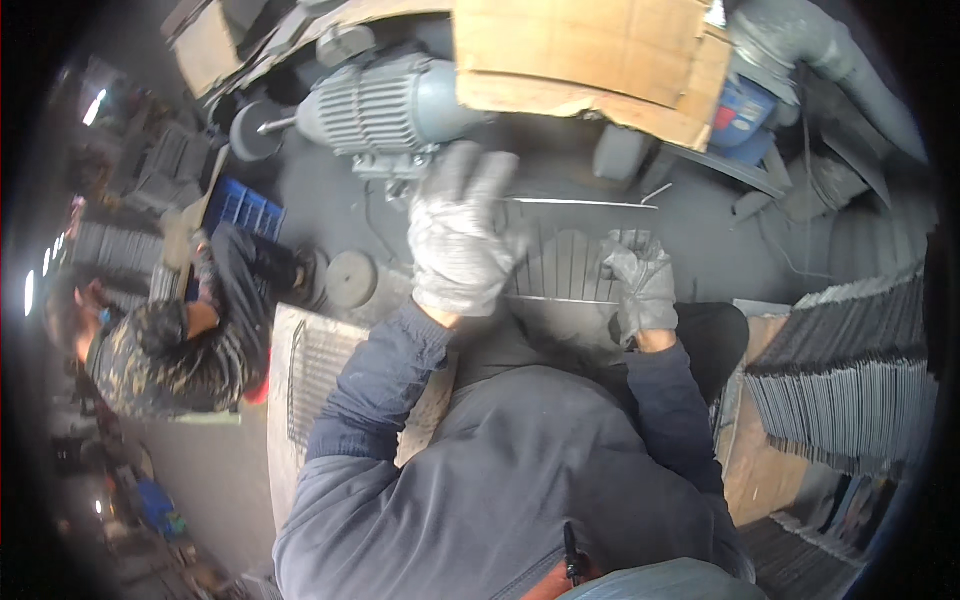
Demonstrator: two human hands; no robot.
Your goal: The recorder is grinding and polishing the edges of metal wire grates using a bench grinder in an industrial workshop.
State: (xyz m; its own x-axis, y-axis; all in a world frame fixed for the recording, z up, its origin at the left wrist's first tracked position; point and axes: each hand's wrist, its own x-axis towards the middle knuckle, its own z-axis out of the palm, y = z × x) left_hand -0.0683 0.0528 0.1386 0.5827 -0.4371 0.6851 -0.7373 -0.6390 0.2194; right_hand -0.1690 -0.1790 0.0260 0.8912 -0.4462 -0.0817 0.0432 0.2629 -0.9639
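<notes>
My right hand (643,285), in a grey work glove, is closed on the right end of a wire rack (580,203) with thin parallel rods. The rack is in front of my lap, over the dark floor. My left hand (462,240), gloved too, is raised at the rack's left end, slightly blurred. Its fingers stretch upward and apart, with nothing seen in them. Whether the left palm touches the rack's edge cannot be made out.
A grey electric motor (375,105) and a cardboard sheet (580,55) are ahead. Stacked wire racks (840,375) stand at right. Another rack (325,370) lies on a board at left. Beyond it a co-worker (170,350) sits near a blue crate (245,212).
</notes>
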